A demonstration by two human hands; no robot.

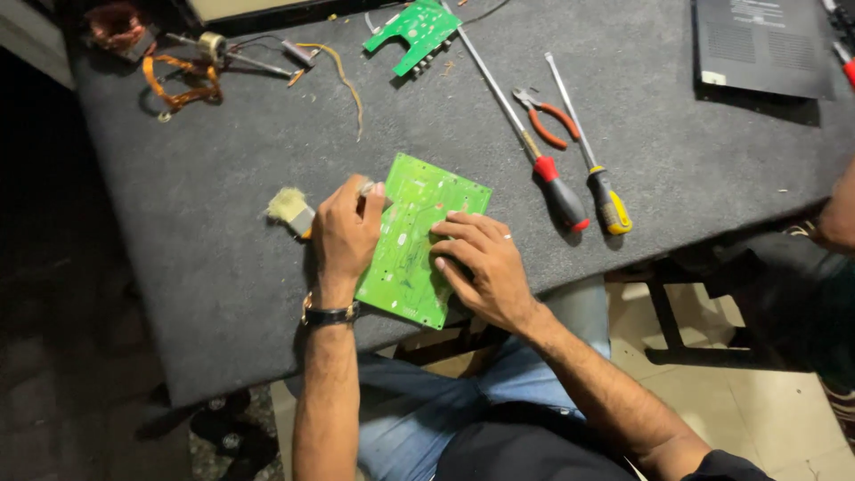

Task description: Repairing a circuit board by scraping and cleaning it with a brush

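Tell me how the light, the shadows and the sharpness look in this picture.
In the head view, light falls evenly on the grey work mat; the green circuit board under both hands is bright and sharp. The screwdrivers cast short, soft shadows. The left edge and the floor below are very dark. The brush bristles look slightly soft.

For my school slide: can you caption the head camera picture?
Two hands press a green circuit board on a grey table.
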